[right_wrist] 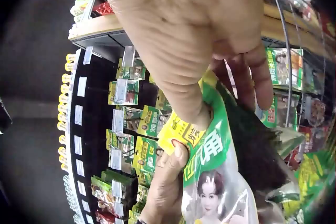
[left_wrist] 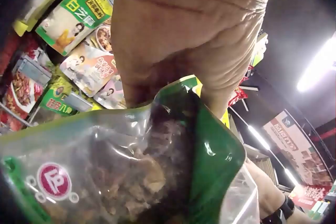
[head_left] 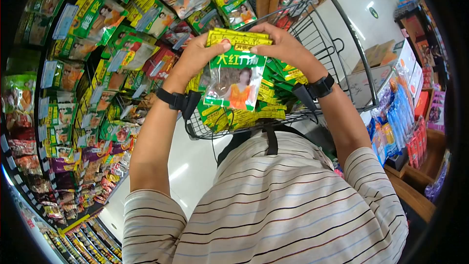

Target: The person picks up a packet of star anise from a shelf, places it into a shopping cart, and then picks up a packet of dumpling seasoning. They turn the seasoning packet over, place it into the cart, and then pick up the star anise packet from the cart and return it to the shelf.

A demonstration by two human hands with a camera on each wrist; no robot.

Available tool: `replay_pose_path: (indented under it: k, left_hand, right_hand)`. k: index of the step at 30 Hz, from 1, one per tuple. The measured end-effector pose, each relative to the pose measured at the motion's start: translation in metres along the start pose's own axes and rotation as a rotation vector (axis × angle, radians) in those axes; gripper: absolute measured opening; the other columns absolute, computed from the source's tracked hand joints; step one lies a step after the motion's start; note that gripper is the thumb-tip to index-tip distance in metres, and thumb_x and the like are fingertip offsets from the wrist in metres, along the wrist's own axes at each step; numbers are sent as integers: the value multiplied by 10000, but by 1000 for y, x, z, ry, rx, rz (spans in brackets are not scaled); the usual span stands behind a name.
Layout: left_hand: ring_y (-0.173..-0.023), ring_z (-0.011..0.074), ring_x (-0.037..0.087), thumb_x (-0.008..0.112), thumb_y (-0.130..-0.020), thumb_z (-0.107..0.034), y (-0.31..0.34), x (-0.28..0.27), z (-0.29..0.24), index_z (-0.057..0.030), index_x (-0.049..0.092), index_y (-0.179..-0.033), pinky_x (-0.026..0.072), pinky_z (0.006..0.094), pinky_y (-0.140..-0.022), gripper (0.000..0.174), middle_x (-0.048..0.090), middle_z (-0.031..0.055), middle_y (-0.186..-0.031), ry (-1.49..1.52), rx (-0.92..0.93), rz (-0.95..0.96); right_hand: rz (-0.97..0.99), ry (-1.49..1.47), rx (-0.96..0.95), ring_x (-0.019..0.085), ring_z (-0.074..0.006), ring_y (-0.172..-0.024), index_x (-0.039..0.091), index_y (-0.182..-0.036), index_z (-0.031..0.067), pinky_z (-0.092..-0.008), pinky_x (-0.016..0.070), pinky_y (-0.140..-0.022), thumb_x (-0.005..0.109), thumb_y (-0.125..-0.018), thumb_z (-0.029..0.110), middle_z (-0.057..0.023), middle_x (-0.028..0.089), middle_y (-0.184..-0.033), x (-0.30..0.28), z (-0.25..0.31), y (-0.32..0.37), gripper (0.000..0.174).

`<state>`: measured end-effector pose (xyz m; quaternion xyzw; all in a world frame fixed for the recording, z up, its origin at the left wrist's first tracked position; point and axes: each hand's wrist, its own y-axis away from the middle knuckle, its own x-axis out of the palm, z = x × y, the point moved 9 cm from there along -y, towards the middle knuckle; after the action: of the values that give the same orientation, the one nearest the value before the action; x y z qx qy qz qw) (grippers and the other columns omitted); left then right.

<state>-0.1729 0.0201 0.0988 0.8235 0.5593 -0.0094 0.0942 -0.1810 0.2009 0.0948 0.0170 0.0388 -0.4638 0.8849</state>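
Both hands hold a small stack of spice packets [head_left: 232, 85] upright by the yellow top edge, over a shopping cart. The front packet is green and yellow with a clear window and a printed figure in orange. My left hand [head_left: 194, 57] pinches the top left corner, thumb in front. At the top right, my right hand [head_left: 286, 51] pinches it likewise, its fingers behind. In the left wrist view, dark brown pieces show through the clear bag [left_wrist: 131, 182] below the palm. The right wrist view shows both thumbs on the yellow header [right_wrist: 184, 132].
More green and yellow packets [head_left: 271, 105] lie heaped in the wire cart [head_left: 358, 44] against the body. Hanging packets and price tags fill the shelf rack [head_left: 105, 58] at left. Cartons [head_left: 403, 66] and blue-wrapped goods [head_left: 398, 112] stand on the right.
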Motion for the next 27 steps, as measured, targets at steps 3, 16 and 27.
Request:
replay_pose_path:
  k: [3,16,27]
  left_hand:
    - [-911,76,606,716,-909,-219,23,-2,18,-9,646,-1130,493,249,-815,313,682,13,-1015,-15,-50,-19]
    - [-803,325,658,753,-809,-219,69,-31,53,-61,647,-1068,516,384,-711,322,691,130,-938,-750,104,-37]
    - [-844,323,650,677,-844,-192,94,3,123,-80,623,-978,523,434,-703,183,649,110,-895,-1083,162,145]
  right_hand:
    - [100,120,88,596,-78,-952,600,-1162,5,-248,479,-828,701,-889,159,-9,654,-1028,27,-25,-2,329]
    - [-19,682,-279,636,-379,-836,611,-933,35,-475,512,-728,629,-794,160,-163,642,-846,102,-35,4,188]
    - [30,760,-225,647,-344,-918,616,-991,72,-445,532,-779,601,-825,152,-150,658,-941,166,-85,3,186]
